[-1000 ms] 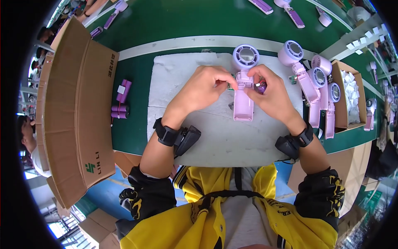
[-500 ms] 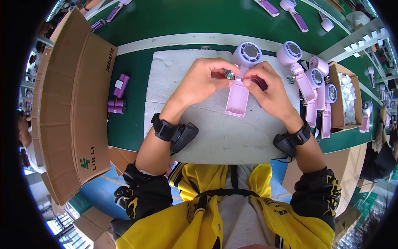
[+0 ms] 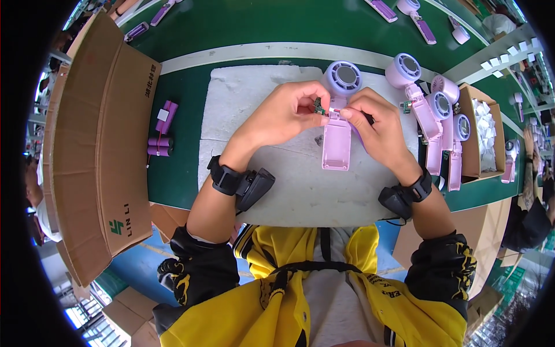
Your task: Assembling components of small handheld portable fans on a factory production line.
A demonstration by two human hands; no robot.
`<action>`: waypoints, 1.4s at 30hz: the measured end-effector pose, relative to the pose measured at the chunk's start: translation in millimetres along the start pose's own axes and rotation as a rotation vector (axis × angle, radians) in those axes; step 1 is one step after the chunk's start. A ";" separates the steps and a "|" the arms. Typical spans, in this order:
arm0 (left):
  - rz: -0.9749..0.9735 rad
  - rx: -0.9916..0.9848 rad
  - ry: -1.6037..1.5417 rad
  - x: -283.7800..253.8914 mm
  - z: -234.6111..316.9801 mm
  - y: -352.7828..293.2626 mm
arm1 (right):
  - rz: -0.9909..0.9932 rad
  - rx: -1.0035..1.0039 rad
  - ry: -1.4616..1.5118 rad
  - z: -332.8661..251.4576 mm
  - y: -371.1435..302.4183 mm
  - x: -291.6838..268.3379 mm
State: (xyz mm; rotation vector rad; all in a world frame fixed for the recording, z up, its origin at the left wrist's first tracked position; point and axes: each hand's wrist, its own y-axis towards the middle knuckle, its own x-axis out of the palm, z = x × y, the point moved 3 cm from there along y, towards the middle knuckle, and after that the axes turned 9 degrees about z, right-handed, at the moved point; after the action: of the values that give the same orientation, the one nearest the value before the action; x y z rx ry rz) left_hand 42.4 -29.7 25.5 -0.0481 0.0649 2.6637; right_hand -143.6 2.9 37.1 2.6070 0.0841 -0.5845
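Observation:
A handheld fan lies on the mat with its round lilac head (image 3: pixel 344 78) away from me and its opened pink handle shell (image 3: pixel 336 147) toward me. My left hand (image 3: pixel 292 113) is closed at the left of the fan's neck, pinching a small green circuit board (image 3: pixel 318 106). On the other side, my right hand (image 3: pixel 373 121) is closed, with thumb and forefinger pinched together at the neck by a short red wire. Part of a purple battery (image 3: pixel 357 136) shows under that hand; its fingers hide the rest.
Several pink fans (image 3: pixel 435 115) with opened handles lie at the right, beside a carton (image 3: pixel 471 162) of white pieces. Purple batteries (image 3: pixel 166 118) rest at the left, next to a tall cardboard box (image 3: pixel 124 144). A pale mat (image 3: pixel 277 191) covers the green table. More fan parts lie beyond the white rail (image 3: pixel 243 55).
The fan's handle has shifted slightly right and toward me. The circuit board has turned more edge-on in my left fingers. My right hand has tilted, and more of it covers the battery.

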 end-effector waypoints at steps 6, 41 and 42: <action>-0.053 0.041 0.120 0.8 2.0 1.6 | -0.010 -0.010 -0.033 -4.1 -2.3 0.7; -0.091 -0.070 -0.055 -10.8 -2.5 5.4 | -0.088 -0.091 -0.057 0.2 0.3 1.8; -0.092 -0.071 -0.056 -10.8 -1.8 5.4 | -0.088 -0.085 -0.057 0.2 0.4 1.8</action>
State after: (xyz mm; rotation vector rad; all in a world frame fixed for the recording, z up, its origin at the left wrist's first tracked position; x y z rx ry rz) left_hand 49.6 -39.5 24.4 0.0004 -0.0488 2.5734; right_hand -142.0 2.4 36.3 2.5122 0.2020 -0.6713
